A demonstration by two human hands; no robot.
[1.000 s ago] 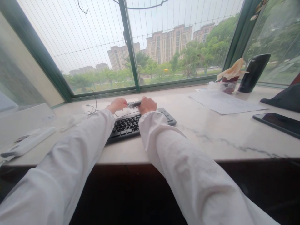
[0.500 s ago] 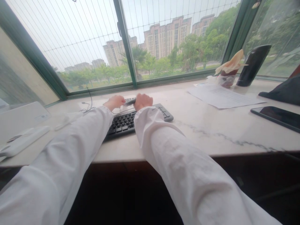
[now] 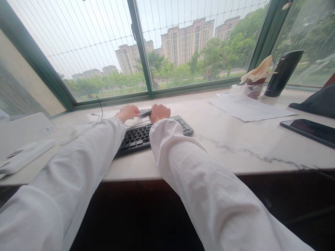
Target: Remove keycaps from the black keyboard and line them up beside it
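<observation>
A black keyboard (image 3: 136, 136) lies on the pale stone-topped desk, partly covered by my sleeves and hands. My right hand (image 3: 160, 113) is closed around the dark handle of what looks like a small brush (image 3: 145, 114), above the keyboard's back edge. Its greyish end points left. Beside that end, my left hand (image 3: 128, 113) is closed with the fingertips together; whether they grip anything is too small to make out. A thin cable (image 3: 138, 123) crosses between the hands and the keyboard. Light key-like pieces show just behind the brush.
On the right are a dark phone (image 3: 311, 130), printed sheets (image 3: 248, 107), a black tumbler (image 3: 283, 73) and a wrapped cup (image 3: 255, 87). A white box (image 3: 28, 130) and a white slab-like object (image 3: 28, 157) sit on the left. Windows (image 3: 149, 52) rise behind the desk.
My left hand has shifted very slightly to the left. My right hand and the brush-like tool look almost unmoved.
</observation>
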